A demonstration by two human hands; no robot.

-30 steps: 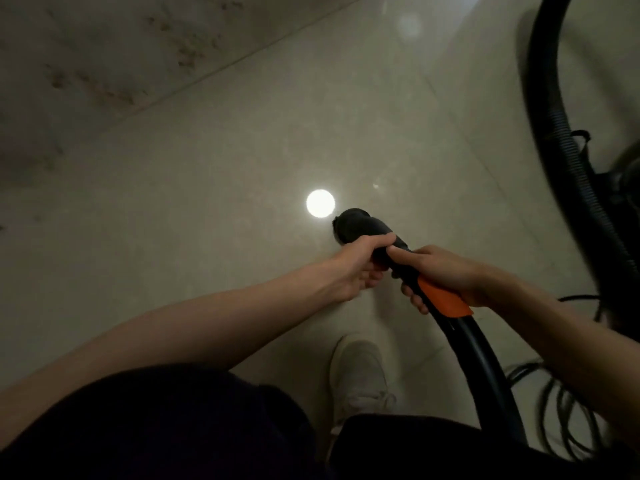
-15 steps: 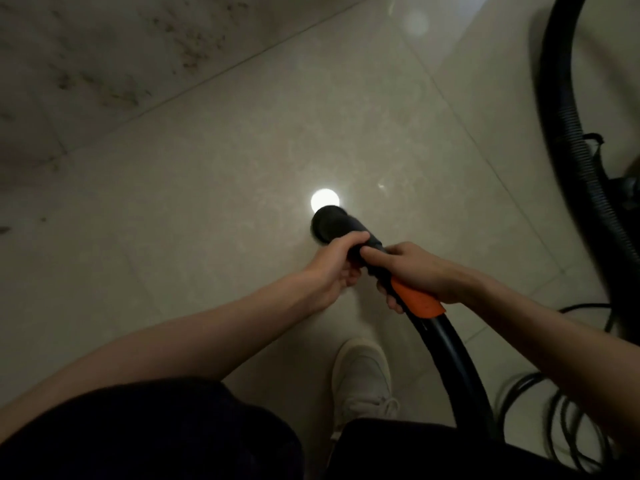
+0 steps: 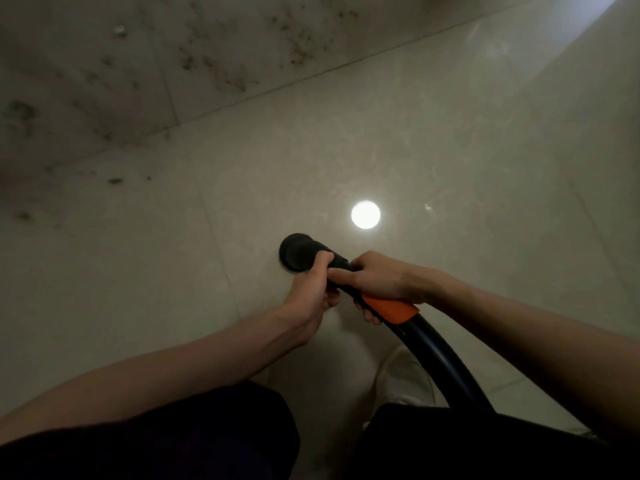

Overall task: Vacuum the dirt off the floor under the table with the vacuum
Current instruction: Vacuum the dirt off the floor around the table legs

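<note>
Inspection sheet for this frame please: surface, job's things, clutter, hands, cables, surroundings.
Surface: glossy beige tile floor, round light reflection.
Job's things: black vacuum nozzle near the floor; dirt specks on the far tiles, upper left.
Clutter: nothing seen.
Hands: left hand grips the tube behind the nozzle; right hand grips it at the orange collar.
Cables: nothing seen; only the black tube.
Surroundings: pale shoe, dark trousers; no table visible.

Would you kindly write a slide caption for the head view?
Both hands, left hand and right hand, grip the vacuum wand above tiled floor, dirt specks ahead.
</note>
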